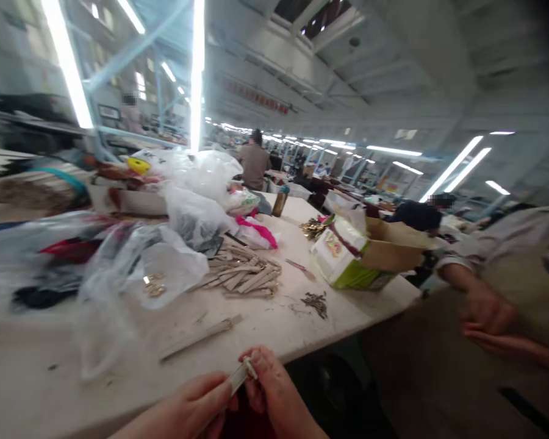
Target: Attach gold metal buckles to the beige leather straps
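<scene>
At the table's near edge, my left hand [205,399] is closed around a pale, flat fabric strap [238,377]. My right hand [269,384] pinches the strap's far end, where a small light-coloured piece sits between thumb and fingers; what that piece is I cannot make out. Just beyond my hands a similar strap [196,339] lies alone on the table [132,390]. Farther back is a heap of such straps [244,271], some with shiny metal bits at their ends. A small pile of dark metal pieces [315,303] lies to the right of the heap.
Clear plastic bags [114,292] cover the left side, one with gold-coloured metal parts [154,285]. A cardboard box [361,250] stands at the right, near scissors [301,268], gold hardware [313,228] and a bottle [280,201]. Another person's hands [494,317] are at the right.
</scene>
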Tool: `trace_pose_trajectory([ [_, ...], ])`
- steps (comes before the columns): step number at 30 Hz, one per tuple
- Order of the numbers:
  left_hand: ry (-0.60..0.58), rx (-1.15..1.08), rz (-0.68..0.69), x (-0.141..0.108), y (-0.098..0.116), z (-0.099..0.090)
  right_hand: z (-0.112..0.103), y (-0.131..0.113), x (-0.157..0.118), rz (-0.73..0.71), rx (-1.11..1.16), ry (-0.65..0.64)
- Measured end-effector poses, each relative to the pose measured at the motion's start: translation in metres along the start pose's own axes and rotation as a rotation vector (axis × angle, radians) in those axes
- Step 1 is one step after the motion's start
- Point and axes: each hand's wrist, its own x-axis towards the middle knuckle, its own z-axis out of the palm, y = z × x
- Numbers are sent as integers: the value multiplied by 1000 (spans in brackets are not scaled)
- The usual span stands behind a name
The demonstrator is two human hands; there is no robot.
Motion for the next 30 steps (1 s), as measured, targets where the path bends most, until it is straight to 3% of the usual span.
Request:
trace_pose_trajectory([
  [6, 130, -132, 17, 7, -26, 8, 5, 33, -9, 149, 28, -112],
  [11, 173, -110, 46, 11, -29, 11, 11, 45, -13, 175, 105, -114],
  [17, 280, 191, 15, 8, -25, -3, -8, 40, -12, -57, -288, 21],
  [23, 340, 396, 121, 1, -19, -6, -3, 36, -13, -160, -599, -18],
  [26, 323, 461, 126, -1, -12, -6, 2, 36, -9, -153, -526, 18],
  [30, 285, 472, 76, -2, -7, -7, 4, 35, -9, -13, -255, -5],
])
